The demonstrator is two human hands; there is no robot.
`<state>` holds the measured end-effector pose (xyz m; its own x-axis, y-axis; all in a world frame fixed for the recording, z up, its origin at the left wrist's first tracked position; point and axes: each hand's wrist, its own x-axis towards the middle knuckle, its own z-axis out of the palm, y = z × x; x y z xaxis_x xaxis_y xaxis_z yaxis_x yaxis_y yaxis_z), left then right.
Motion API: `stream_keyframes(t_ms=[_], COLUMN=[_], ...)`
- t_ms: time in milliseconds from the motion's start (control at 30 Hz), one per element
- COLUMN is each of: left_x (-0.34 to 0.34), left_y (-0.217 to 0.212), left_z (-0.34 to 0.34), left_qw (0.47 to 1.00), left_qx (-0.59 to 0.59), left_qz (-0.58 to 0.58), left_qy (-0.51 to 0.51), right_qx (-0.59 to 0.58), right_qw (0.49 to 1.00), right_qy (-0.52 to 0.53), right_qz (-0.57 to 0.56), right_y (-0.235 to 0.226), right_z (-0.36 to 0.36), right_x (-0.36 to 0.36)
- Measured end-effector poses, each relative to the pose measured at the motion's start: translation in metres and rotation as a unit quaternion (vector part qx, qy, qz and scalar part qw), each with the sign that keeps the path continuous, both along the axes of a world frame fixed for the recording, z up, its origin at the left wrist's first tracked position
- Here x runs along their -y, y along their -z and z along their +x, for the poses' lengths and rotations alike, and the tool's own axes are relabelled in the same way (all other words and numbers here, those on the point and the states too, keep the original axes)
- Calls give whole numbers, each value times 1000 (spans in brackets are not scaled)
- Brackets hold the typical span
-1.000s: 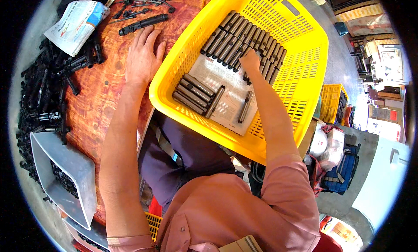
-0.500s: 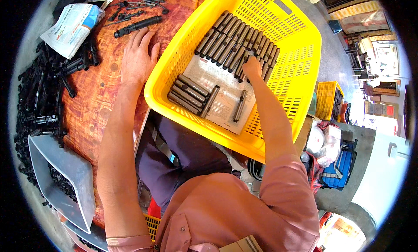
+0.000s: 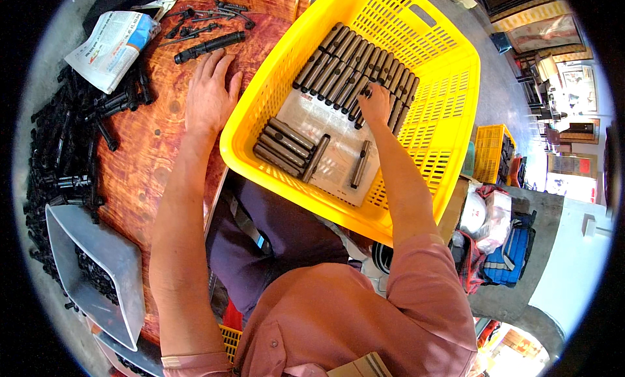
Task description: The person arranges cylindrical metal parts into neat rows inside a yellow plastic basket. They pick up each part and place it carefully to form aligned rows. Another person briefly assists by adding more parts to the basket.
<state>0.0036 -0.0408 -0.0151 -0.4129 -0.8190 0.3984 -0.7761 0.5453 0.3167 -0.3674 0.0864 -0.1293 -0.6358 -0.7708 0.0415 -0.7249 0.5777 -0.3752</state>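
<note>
My left hand (image 3: 211,94) lies on the reddish wooden table (image 3: 140,162), its fingers stretched out. Just beyond the fingertips is a black tube (image 3: 209,47). Inside a yellow plastic basket (image 3: 244,159), my right hand (image 3: 376,103) is closed at the right part of a double row of dark metallic tubes (image 3: 342,68). A small dark part shows at its fingertips, but what the fingers hold is mostly hidden. Closer to me in the basket, several tubes (image 3: 283,146) lie side by side, with one tube (image 3: 316,157) beside them and a lone tube (image 3: 360,163) farther right.
Printed paper (image 3: 335,133) lines the basket floor. Black parts (image 3: 62,142) are heaped at the table's left, near a grey bin (image 3: 117,256) and a white-and-blue packet (image 3: 111,48). Thin black pieces (image 3: 208,15) lie at the back. Another yellow basket (image 3: 488,152) stands at the right.
My right hand's fingers have curled in more at the row of tubes. The whole view has shifted slightly. My left hand stays on the table.
</note>
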Motion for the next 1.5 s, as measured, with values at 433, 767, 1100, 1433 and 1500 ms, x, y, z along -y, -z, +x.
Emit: stream_keyframes(t_ms=[433,767,1100,1433,1500], left_x=[-2,-1,-1,-1,0], left_y=[-2,-1,-1,-1,-2], left_z=[-1,0,-1,-1,-1], left_qw=[1000,1000,1000,1000,1000], left_qx=[8,12,2,1,-1], left_qz=[14,5,14,4,7], left_qy=[-13,-3,-6,-2,3], right_qx=[-230,-350,-292,-255,-241], right_qw=[953,884,897,915,922], right_qy=[-177,-301,-320,-308,-302], right_qz=[84,78,84,-47,-28], right_y=[20,35,40,18,21], right_z=[37,23,27,56,58], right_x=[-26,-23,-25,-15,-11])
